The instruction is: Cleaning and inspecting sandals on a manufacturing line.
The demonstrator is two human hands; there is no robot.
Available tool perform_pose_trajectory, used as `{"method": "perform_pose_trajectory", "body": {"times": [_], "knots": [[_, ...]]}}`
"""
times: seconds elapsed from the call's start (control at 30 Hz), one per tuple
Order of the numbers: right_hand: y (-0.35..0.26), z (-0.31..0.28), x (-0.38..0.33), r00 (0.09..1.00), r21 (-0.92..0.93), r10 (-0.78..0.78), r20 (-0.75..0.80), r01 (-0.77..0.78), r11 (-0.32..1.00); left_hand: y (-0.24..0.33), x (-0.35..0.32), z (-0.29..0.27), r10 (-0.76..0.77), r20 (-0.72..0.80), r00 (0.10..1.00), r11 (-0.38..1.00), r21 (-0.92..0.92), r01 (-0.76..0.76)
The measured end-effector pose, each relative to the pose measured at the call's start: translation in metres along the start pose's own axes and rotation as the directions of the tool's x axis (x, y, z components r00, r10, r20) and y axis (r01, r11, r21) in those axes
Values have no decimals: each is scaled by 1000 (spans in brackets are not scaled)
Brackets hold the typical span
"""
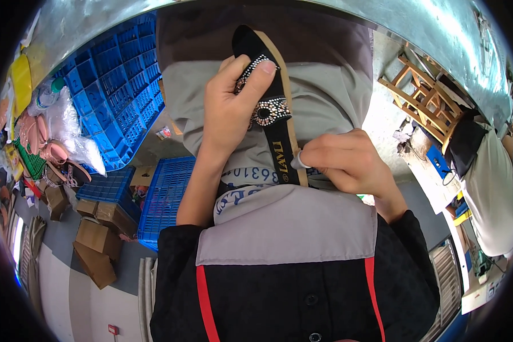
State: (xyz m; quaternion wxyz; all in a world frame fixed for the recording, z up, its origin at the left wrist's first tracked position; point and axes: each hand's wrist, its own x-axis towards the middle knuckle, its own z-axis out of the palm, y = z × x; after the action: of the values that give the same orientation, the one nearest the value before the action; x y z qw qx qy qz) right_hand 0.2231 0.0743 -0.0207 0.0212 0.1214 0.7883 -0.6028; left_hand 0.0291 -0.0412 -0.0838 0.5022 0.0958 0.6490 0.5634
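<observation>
A black sandal with a tan sole edge and straps covered in shiny stones lies lengthwise over my lap, toe pointing away from me. My left hand is closed round its front half, thumb pressed on the upper strap. At the heel end, my right hand pinches a small whitish piece, which touches the right side of the sole. Whether that piece is cloth or something else cannot be made out. Under the sandal is the grey apron I wear, partly printed in blue.
A metal worktop curves across the far side. To the left stand a large blue crate, another blue crate, cardboard boxes and pink sandals. A wooden stool is at the right, near another person's light-coloured clothing.
</observation>
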Motion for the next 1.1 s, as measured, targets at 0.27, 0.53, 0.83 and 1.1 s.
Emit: {"method": "perform_pose_trajectory", "body": {"times": [0.27,0.53,0.83,1.1], "knots": [[11,-1,19,990,10,6,-140,-4,1000,-2,1,-1,13,3,1000,1000,-14,-13],[8,-1,18,988,20,45,-145,-42,999,-2,1,-3,2,6,1000,998,-59,-2],[1,-2,3,996,23,44,-75,-42,999,2,0,-1,-15,14,1000,997,-78,16],[13,3,14,984,-17,9,-176,-13,1000,-1,0,1,-6,2,1000,999,-38,7]]}}
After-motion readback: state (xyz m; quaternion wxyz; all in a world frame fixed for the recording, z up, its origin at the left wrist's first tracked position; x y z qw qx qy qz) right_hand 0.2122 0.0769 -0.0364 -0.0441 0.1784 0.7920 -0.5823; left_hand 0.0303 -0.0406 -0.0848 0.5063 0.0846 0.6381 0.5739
